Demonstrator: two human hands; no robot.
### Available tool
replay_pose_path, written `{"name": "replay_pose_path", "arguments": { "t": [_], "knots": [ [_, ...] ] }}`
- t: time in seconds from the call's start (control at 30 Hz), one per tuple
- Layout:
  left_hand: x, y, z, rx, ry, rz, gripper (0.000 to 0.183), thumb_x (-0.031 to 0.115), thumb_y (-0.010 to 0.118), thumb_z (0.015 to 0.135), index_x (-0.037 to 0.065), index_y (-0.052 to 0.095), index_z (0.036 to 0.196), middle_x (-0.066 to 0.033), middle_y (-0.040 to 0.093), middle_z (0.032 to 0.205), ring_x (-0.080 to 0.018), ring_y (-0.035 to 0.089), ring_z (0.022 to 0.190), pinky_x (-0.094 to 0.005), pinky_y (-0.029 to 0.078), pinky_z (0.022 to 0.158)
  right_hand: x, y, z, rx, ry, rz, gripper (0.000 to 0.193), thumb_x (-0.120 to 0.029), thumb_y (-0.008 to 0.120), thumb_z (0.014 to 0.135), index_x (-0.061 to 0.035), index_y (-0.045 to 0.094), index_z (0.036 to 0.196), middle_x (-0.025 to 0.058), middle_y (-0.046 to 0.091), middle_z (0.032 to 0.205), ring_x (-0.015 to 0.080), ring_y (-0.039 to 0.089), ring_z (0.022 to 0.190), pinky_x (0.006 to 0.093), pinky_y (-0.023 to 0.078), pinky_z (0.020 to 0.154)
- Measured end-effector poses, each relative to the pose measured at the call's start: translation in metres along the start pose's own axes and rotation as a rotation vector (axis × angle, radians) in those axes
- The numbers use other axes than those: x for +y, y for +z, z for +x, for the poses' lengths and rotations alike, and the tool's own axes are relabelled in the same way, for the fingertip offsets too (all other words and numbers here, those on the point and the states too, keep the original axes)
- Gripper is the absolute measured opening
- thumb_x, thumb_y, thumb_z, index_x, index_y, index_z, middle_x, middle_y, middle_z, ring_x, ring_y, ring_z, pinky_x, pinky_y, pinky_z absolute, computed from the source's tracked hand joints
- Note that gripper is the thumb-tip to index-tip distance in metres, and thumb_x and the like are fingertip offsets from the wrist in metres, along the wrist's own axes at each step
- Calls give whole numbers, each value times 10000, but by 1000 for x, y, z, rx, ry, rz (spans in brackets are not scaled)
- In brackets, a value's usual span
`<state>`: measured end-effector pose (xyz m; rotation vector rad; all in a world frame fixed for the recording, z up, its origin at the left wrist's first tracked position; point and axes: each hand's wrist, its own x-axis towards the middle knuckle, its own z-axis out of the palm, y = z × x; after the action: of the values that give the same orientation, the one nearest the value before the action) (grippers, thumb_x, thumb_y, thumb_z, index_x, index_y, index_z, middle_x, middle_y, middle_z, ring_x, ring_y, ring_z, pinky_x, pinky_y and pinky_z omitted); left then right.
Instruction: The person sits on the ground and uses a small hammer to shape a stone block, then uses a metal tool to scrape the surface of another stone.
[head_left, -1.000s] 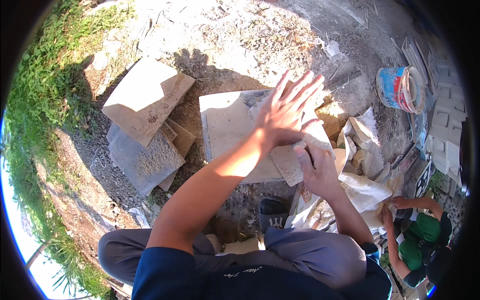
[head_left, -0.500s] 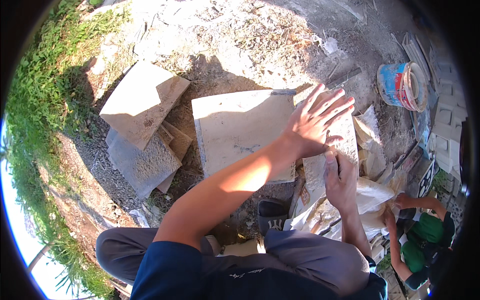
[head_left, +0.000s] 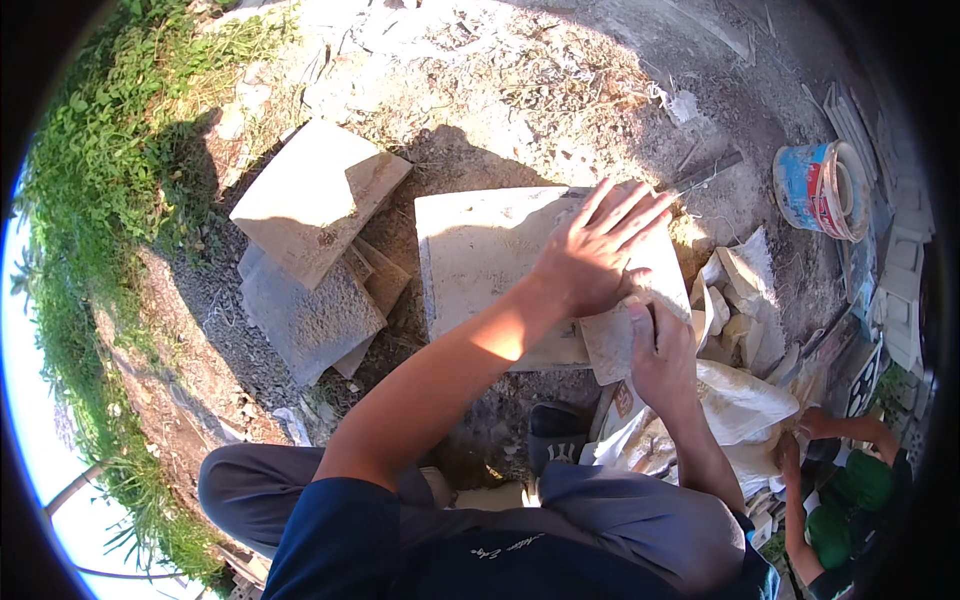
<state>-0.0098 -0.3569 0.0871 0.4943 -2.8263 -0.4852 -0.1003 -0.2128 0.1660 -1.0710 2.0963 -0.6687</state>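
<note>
My left hand (head_left: pixel 600 255) lies flat, fingers spread, on a narrow whitish slab piece (head_left: pixel 606 345). Below it, my right hand (head_left: pixel 662 350) is closed at the piece's near right side, thumb on top; its other fingers are partly hidden. The narrow piece overlaps the right part of a larger square pale slab (head_left: pixel 480 260) on the ground. Dust covers both slabs.
Stacked slabs, a pale one (head_left: pixel 310 190) over a grey one (head_left: pixel 305 315), lie to the left. Broken pieces (head_left: pixel 745 290) and a white sack (head_left: pixel 745 400) are at right, with a blue bucket (head_left: pixel 815 190) beyond. Another person's hands (head_left: pixel 805 430) touch the sack.
The narrow slab piece and both my hands have shifted left over the larger slab. My view has turned slightly, moving the surroundings rightward in the picture.
</note>
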Motion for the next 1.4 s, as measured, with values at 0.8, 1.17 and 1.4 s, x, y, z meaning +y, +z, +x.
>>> {"name": "replay_pose_path", "arguments": {
  "t": [0.8,1.17,1.4],
  "knots": [
    [-30,-1,20,235,-1,146,719,604,282,1066,97,502,1527,-46,281,1704,-237,124,1605,-531,-26,1310,-42,13,13,-52,2,-156,305,-230,563,1058,31,691,965,217,661,751,359,677,696,438,490,647],
    [-61,-29,-19,271,-105,131,635,538,414,1038,74,607,1426,-78,341,1674,-308,157,1596,-560,24,1304,-64,43,16,-90,-172,-58,203,-147,602,1029,43,667,1003,220,639,719,400,633,620,454,479,603],
    [-30,-28,10,259,-24,166,702,589,337,1058,85,524,1509,-43,308,1695,-264,159,1598,-557,12,1304,-61,16,4,-50,-19,-38,366,-257,547,1078,46,669,914,167,578,635,282,548,552,415,442,577]
  ]
}}
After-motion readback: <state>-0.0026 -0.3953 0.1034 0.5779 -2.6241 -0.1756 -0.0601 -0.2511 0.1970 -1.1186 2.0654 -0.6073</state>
